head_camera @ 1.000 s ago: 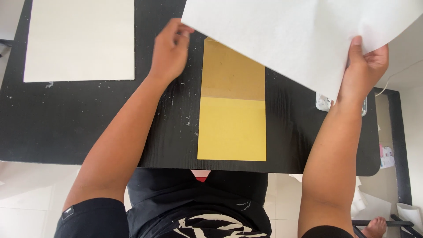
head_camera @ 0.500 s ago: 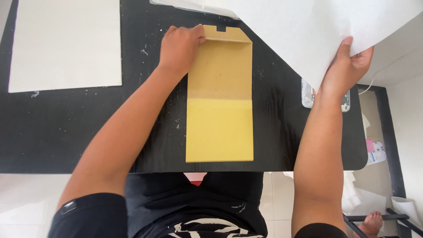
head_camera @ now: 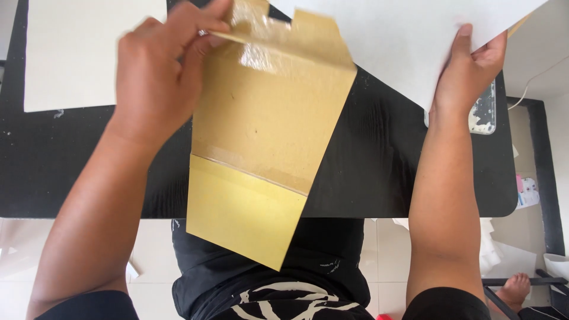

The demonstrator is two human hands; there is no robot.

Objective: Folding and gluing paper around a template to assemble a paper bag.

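now, lifted: the brown-and-yellow envelope (head_camera: pixel 261 142) is off the black table (head_camera: pixel 71 172), where half a second ago it lay flat with the left hand resting on its top edge.
near edge: its yellow lower part hangs tilted over the table's near edge and over the person's dark shirt (head_camera: pixel 267 284); the low corner points down toward the lap.
envelope body: the brown upper part is raised toward the camera, slanted to the right, with a strip of clear tape shining across the flap end.
left hand: the left hand (head_camera: pixel 160 77) pinches the flap end at its top left corner, thumb and fingers closed on the card, the rest of the envelope hanging free from that grip.
right hand: the right hand (head_camera: pixel 468 71) is closed on the lower edge of a large white sheet (head_camera: pixel 403 41), thumb on top, holding it up above the far right of the table, as in the earlier pictures.
what the change means: by my judgement the envelope has gone from lying to being carried in one hand, while the sheet waits beside it; the two are apart, not touching.
table, right: a phone in a pale case (head_camera: pixel 485 112) lies partly under the sheet.
table, far left: a second white sheet (head_camera: pixel 83 59) lies flat, untouched.
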